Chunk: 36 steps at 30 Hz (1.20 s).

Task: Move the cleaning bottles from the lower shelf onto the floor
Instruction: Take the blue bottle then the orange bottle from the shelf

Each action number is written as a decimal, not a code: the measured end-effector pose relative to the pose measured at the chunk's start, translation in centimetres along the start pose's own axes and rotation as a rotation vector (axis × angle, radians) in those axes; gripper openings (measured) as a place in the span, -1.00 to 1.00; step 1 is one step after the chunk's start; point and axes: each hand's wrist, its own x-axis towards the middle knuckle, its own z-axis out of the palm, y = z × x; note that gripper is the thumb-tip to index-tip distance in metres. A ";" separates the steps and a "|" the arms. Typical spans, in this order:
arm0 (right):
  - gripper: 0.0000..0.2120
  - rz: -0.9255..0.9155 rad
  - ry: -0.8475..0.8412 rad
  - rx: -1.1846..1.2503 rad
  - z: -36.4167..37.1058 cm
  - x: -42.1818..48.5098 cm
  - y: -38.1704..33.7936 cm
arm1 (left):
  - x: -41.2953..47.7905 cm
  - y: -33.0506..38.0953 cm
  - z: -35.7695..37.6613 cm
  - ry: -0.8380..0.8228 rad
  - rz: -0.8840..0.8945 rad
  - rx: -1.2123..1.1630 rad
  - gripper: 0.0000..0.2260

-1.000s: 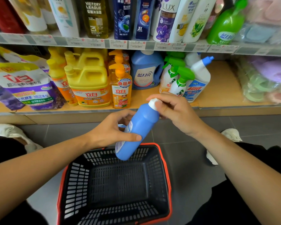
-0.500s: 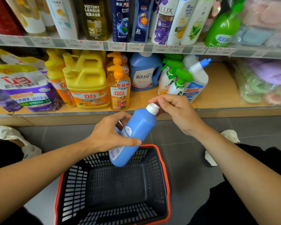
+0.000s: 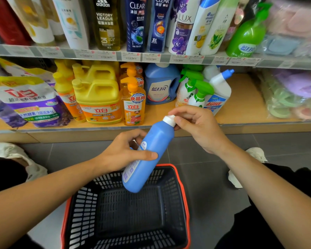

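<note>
grey tiled floor, wooden lower shelf, left hand gripping blue bottle, right hand pinching its white cap

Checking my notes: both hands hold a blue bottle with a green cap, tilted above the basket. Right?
The cap is wrong: the head view shows it white. The left hand grips the bottle, the right hand pinches the cap, tilted above the basket.
</note>
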 end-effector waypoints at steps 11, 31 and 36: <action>-0.75 0.022 0.058 0.053 0.3 0.0 0.6 | -0.1 0.3 0.3 -0.053 -0.093 -0.124 -0.46; -0.29 -0.012 0.120 -0.046 7.1 -3.5 1.7 | 1.2 1.9 -1.3 0.069 -0.177 -0.625 -0.53; -0.35 -0.041 0.165 0.123 6.3 -3.0 1.5 | 1.1 2.3 -1.7 -0.006 -0.042 -0.626 -0.56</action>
